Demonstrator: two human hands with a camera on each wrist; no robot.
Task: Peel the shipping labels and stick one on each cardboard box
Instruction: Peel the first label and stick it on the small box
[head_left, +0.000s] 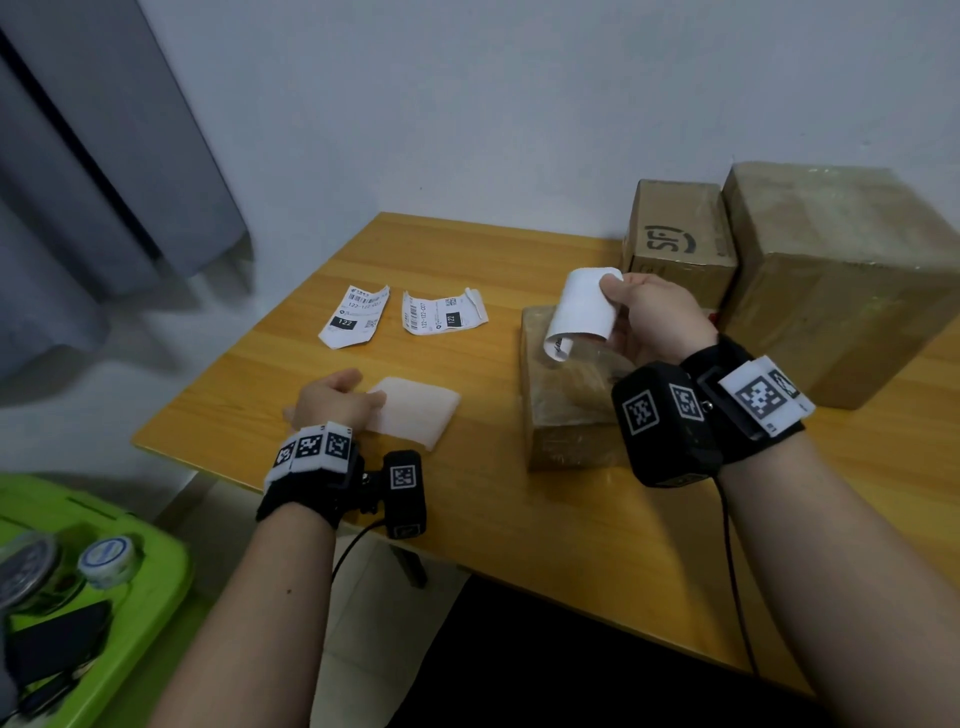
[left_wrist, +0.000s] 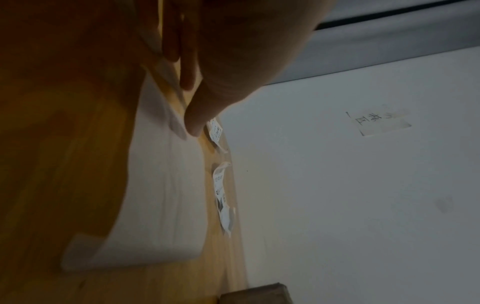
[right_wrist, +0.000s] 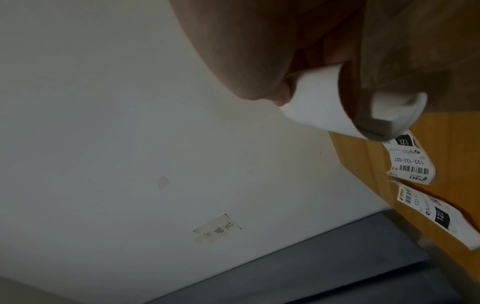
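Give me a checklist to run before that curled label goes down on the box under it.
1. Label held: ok. The right hand pinches the curled label at its top edge.
2. Label over target: ok. It hangs above the small cardboard box.
3. Label flat: not ok. Its lower end curls up.
4. Adhesive side facing down: cannot tell.
5. Backing out of the way: ok. The left hand rests on the blank backing sheet on the table, apart from the box.
6. Labels for the other boxes: ok. Two printed labels lie on the table.
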